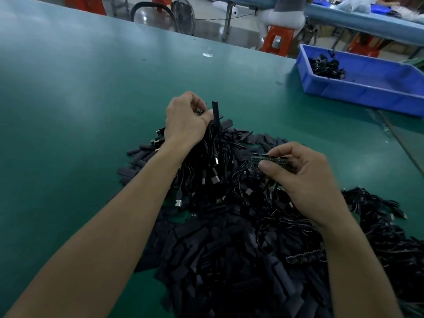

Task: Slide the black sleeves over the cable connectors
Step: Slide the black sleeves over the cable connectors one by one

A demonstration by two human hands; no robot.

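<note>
My left hand (185, 120) grips a thick bundle of black cables (206, 161) near its top. One black sleeve (215, 111) stands upright out of that fist, fitted on a cable end. Silver USB plugs (215, 179) dangle from the bundle below. My right hand (305, 177) pinches a small green circuit board (257, 162) with a row of pins, thumb on its face. A large heap of loose flat black sleeves (229, 255) covers the green table in front of me.
A blue plastic bin (358, 88) holding some black cables stands at the back right. More tangled black cables (378, 221) lie at the right. The green table (80, 99) stretches left. Beyond the table sit red stools and another person.
</note>
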